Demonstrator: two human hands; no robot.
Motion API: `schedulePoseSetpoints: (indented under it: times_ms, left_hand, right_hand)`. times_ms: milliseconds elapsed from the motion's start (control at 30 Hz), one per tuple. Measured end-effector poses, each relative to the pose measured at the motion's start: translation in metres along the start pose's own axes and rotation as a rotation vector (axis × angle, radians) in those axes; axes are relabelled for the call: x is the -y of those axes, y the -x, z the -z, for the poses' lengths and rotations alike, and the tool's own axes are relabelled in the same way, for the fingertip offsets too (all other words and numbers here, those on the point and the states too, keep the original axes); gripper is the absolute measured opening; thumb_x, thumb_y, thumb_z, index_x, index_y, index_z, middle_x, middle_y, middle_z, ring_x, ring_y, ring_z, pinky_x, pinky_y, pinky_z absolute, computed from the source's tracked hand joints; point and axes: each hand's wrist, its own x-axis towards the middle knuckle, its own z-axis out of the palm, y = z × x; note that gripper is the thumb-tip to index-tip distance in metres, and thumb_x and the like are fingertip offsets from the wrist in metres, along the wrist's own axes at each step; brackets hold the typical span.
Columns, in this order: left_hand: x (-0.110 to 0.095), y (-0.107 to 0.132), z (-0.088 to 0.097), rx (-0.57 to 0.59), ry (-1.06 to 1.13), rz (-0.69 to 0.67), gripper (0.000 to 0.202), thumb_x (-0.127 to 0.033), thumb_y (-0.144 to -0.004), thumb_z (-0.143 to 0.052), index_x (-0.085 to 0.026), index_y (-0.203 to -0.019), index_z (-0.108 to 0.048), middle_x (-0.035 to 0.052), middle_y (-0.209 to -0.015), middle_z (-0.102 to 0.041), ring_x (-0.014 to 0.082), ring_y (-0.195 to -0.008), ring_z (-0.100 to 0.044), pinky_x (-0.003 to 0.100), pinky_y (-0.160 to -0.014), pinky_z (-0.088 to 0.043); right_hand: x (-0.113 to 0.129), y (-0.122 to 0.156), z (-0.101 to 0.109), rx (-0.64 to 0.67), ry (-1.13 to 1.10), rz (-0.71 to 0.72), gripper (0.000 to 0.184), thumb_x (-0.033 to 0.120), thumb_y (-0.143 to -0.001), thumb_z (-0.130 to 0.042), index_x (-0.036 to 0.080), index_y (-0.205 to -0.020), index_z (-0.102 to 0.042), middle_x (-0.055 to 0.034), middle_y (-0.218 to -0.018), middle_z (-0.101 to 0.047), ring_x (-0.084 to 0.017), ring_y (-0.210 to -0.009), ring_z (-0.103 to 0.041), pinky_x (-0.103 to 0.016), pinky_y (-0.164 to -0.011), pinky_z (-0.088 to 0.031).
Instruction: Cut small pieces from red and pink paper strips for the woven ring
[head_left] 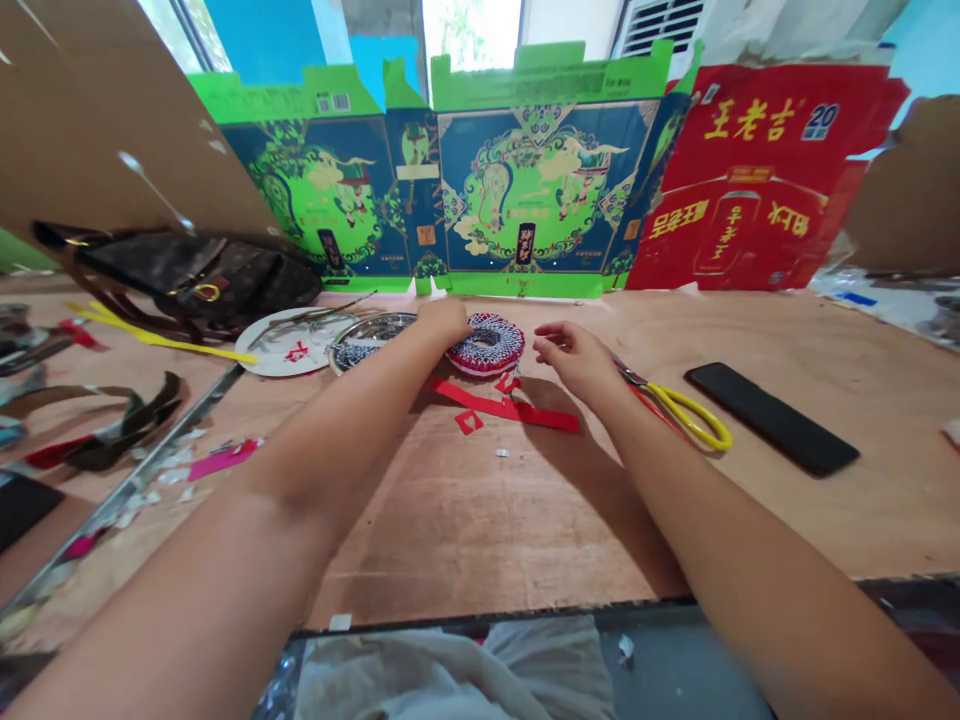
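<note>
A thick doughnut-shaped ring (pixel 500 342), speckled blue and white on top with red and white around its side, lies on the table. My left hand (pixel 444 318) is at its left rim with the fingers closed against it; most of these fingers are hidden. To the right of the ring, my right hand (pixel 576 358) hovers with bent, parted fingers and nothing between them. In front of the ring lie a red strip (pixel 544 415) and a small red cut piece (pixel 469 422). Yellow-handled scissors (pixel 686 412) rest beside my right wrist.
A black phone (pixel 772 418) lies at the right. Left of the ring are a round metal tray (pixel 382 325) and a white plate (pixel 262 335) with a red cutout. A brown bag (pixel 240 280) stands at the back left. Printed cartons (pixel 540 190) line the back edge.
</note>
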Motion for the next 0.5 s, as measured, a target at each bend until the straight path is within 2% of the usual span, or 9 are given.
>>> schedulePoseSetpoints:
  times_ms: [100,167,267,400,500]
  left_hand:
    - [-0.005,0.007,0.0,-0.114,0.057,-0.047,0.044,-0.038,-0.091,-0.065,-0.01,-0.124,-0.061,0.0177,-0.121,-0.067,0.0295,-0.113,-0.063,0.041,-0.096,-0.049]
    - [-0.009,0.015,0.006,-0.223,0.093,-0.094,0.05,-0.037,-0.092,-0.061,-0.007,-0.132,-0.056,0.0206,-0.126,-0.065,0.031,-0.119,-0.059,0.038,-0.1,-0.044]
    - [-0.012,0.026,0.022,-0.379,0.135,-0.161,0.049,-0.034,-0.095,-0.052,-0.011,-0.138,-0.052,0.0171,-0.136,-0.058,0.0288,-0.124,-0.055,0.036,-0.104,-0.041]
    - [-0.004,0.035,0.043,-0.593,0.207,-0.196,0.038,-0.029,-0.089,-0.056,-0.014,-0.121,-0.067,0.0134,-0.12,-0.066,0.0272,-0.109,-0.061,0.036,-0.097,-0.045]
    - [0.009,0.039,0.049,-0.604,0.248,-0.166,0.037,-0.028,-0.084,-0.058,-0.011,-0.114,-0.072,0.0141,-0.112,-0.07,0.0277,-0.106,-0.063,0.037,-0.096,-0.046]
  right_hand:
    - [0.0,-0.004,0.004,-0.02,-0.008,0.007,0.022,0.031,-0.082,-0.064,0.018,-0.099,-0.064,-0.0086,-0.093,-0.07,-0.02,-0.081,-0.067,-0.037,-0.077,-0.055]
    - [0.001,-0.004,0.006,-0.032,-0.028,0.007,0.022,0.031,-0.083,-0.063,0.018,-0.101,-0.063,-0.0087,-0.095,-0.07,-0.019,-0.081,-0.067,-0.035,-0.076,-0.055]
    - [0.005,-0.003,0.006,-0.047,-0.069,-0.001,0.025,0.035,-0.088,-0.058,0.017,-0.106,-0.06,-0.0082,-0.097,-0.069,-0.016,-0.076,-0.067,-0.031,-0.073,-0.055]
    - [0.009,0.001,0.001,-0.052,-0.107,-0.035,0.03,0.039,-0.09,-0.054,0.016,-0.11,-0.059,-0.0071,-0.092,-0.067,-0.013,-0.068,-0.064,-0.027,-0.063,-0.054]
    - [0.011,0.003,-0.001,-0.051,-0.134,-0.06,0.046,0.045,-0.084,-0.063,0.018,-0.12,-0.056,-0.0095,-0.104,-0.066,-0.015,-0.072,-0.065,-0.026,-0.056,-0.053]
